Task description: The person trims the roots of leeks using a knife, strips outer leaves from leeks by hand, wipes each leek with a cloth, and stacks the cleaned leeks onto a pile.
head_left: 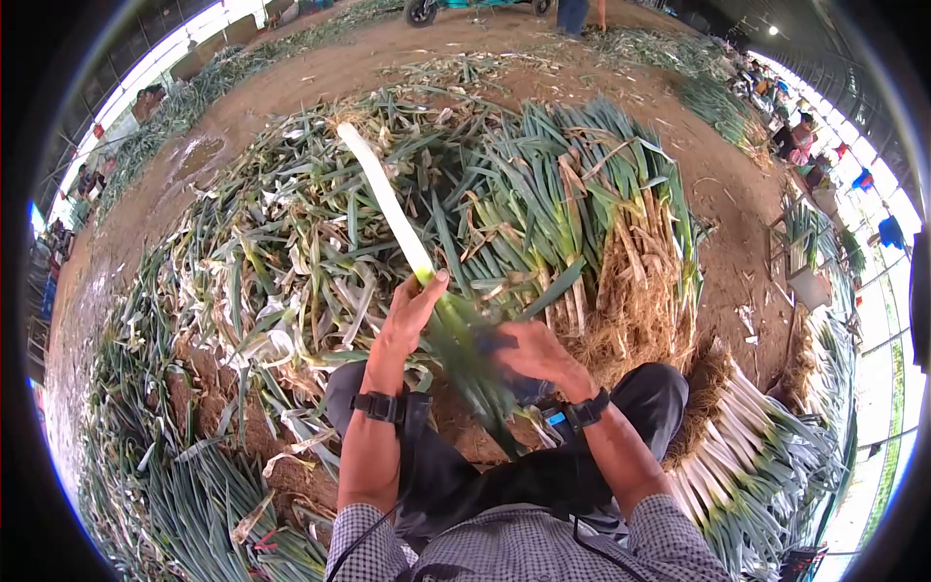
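My left hand (414, 310) is wrapped round a leek (386, 202) where its white stalk turns green. The stalk slants up and to the left, with its root end at the top. Its dark green leaves hang down between my knees, partly blurred. Beside those leaves is my right hand (531, 351), its fingers smeared by motion, so whether it grips them is unclear. Just beyond my hands lies a heap of untrimmed leeks (572, 194) with brown roots towards me.
Stripped leaves (281, 242) are piled ahead and to the left. Cleaned leeks (732, 436) lie in a row at the right, and green leeks (208, 504) at the lower left. Several people are at the far right, near a blue cloth (890, 232). A wheeled vehicle (475, 5) stands at the top.
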A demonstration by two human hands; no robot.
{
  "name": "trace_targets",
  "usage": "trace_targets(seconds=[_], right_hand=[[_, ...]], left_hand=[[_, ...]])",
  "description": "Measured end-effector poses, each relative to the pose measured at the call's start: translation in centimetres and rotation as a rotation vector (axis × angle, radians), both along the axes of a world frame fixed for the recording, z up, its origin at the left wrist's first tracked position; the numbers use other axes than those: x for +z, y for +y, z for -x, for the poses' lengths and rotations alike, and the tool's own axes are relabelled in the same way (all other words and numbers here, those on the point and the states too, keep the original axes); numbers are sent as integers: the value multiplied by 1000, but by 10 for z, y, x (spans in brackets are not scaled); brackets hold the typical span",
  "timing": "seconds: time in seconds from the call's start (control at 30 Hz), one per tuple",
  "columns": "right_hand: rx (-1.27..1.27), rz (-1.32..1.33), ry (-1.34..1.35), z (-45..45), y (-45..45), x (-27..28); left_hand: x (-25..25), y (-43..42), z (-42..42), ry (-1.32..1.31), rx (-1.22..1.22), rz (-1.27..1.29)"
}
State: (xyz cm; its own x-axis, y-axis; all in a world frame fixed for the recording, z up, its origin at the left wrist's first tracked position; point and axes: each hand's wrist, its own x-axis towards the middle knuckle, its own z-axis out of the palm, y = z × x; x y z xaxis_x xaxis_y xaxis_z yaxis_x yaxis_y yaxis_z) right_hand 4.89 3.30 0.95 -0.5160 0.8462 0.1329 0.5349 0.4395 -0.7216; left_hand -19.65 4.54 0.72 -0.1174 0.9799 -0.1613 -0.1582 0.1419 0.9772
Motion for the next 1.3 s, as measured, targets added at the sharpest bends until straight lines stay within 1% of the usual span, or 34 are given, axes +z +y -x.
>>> trace_targets(seconds=[0.07,0.17,0.2,0.27,0.33,0.37,0.4,0.47,0.53,0.57,0.63,0.7,0.8,0.83,0.87,0.9,0.93,0.97,1.0,1.03,1.07,1.1,1.13,1.17,1.2,1.23,1.27,1.3], right_hand=[[-124,-241,46,4,-4,-4],[-257,-207,-50,4,-13,-5],[-209,-188,-177,3,-17,-7],[-119,-155,-420,3,-20,-14],[-10,-107,-591,9,-15,-27],[23,-100,-682,11,-10,-27],[-55,-96,-629,18,-12,-25],[-167,-135,-476,33,-10,-15],[-177,-167,-323,44,-9,0],[-161,-168,-265,49,-7,2],[-134,-185,-160,55,-1,1],[-127,-241,-97,59,2,4],[-137,-323,187,69,6,3],[-138,-300,282,70,7,17],[-136,-270,372,69,1,41],[-139,-232,462,67,-3,56],[-221,-144,498,67,-3,60],[-240,-167,512,66,-4,60],[-257,-195,525,65,-2,59],[-280,-219,536,62,-2,55],[-135,-508,378,58,4,25],[-62,-396,201,49,-1,10],[-46,-327,112,36,-7,4],[-19,-243,23,23,-18,-5],[-37,-185,-60,8,-15,-27],[-47,-111,-142,-7,-17,-50],[-19,-157,-153,-22,-26,-30],[-100,-52,-240,-35,-26,-36]], left_hand=[[1,2,-3,-35,18,-48],[0,-1,-6,-60,63,-101],[-1,-1,-8,-62,76,-118],[-5,-4,-5,-23,70,-47],[4,-6,-10,41,74,-13],[0,-7,-11,46,30,-72],[-8,-5,-15,79,33,-133],[-12,-5,-19,148,-3,-119],[-12,-6,-18,186,-34,-190],[-14,-6,-17,193,-35,-152],[-15,-6,-20,79,-30,-105],[-8,-12,-18,75,-33,-100],[7,-17,-17,0,-25,-83],[9,-16,-15,-34,-21,-76],[4,-15,-9,43,-69,-83],[-14,-13,-7,-21,-77,-140],[-17,-13,-12,-81,-87,-195],[-18,-12,-13,-138,-99,-254],[-18,-18,-7,-74,-111,-147],[-8,-18,-9,-108,-78,-127],[-1,-18,-10,-141,-45,-106],[0,-19,-12,-177,-8,-83],[-26,-8,-4,-105,76,-116],[-12,-15,-2,-89,87,-68],[-9,-16,-1,-62,156,-116],[-12,-12,5,-98,165,-69],[-4,-15,6,-160,147,-41],[11,-22,6,-193,130,-72]])
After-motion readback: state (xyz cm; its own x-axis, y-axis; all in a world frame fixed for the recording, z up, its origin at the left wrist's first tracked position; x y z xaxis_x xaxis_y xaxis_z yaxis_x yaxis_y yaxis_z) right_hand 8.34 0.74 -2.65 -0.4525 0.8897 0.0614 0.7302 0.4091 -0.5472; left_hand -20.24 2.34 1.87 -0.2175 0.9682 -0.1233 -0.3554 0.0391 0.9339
